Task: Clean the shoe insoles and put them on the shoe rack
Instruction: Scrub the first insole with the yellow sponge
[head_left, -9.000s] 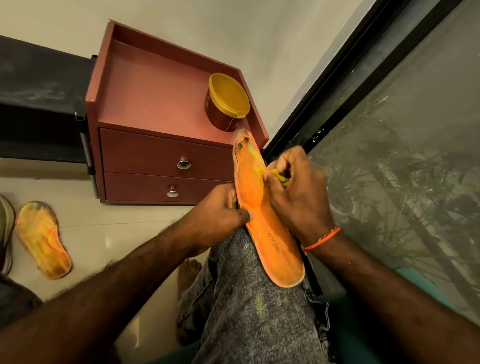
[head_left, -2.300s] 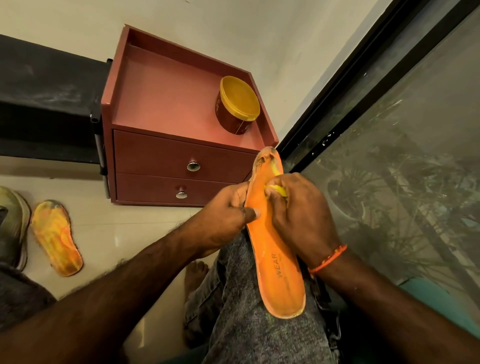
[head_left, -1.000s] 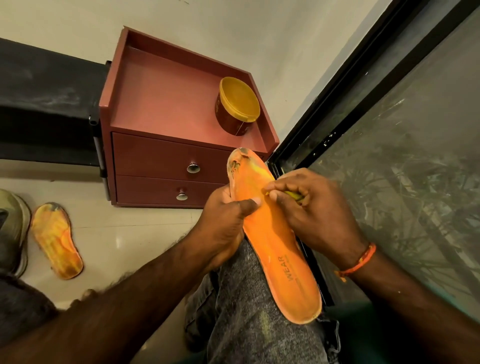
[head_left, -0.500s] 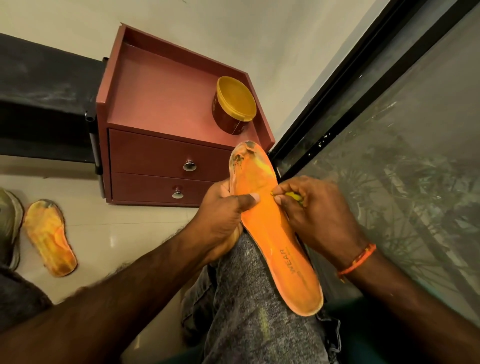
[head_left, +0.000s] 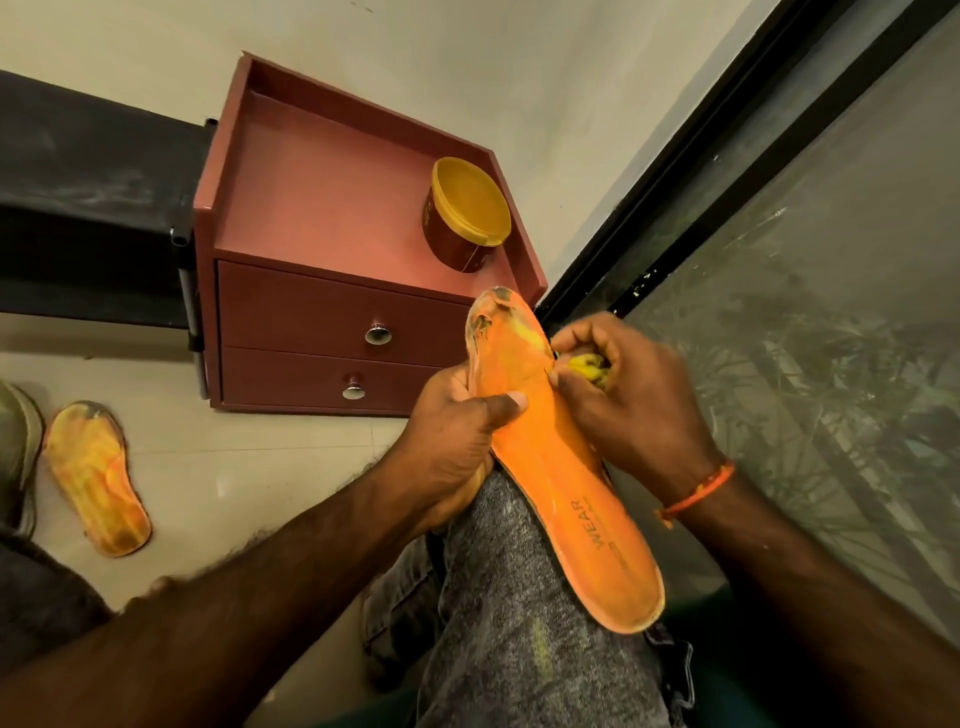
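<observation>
An orange insole (head_left: 566, 478) printed "WEAR" lies lengthwise on my grey-jeaned knee, toe end pointing away and smeared with dark dirt. My left hand (head_left: 457, 441) grips its left edge, thumb laid across the top. My right hand (head_left: 628, 400) holds a small wad of yellow cloth (head_left: 587, 366) at the insole's right edge near the toe. A second orange insole (head_left: 96, 478) lies on the floor at the left.
A maroon two-drawer cabinet (head_left: 322, 332) stands ahead against the wall, with a yellow-lidded tub (head_left: 465, 213) on its top. A dark shelf (head_left: 88, 208) is to its left, a shoe (head_left: 15, 452) at the far left edge, and a glass door (head_left: 805, 312) on the right.
My right hand with the yellow cloth has slid off the insole's middle to its right edge near the toe. My left hand keeps its grip.
</observation>
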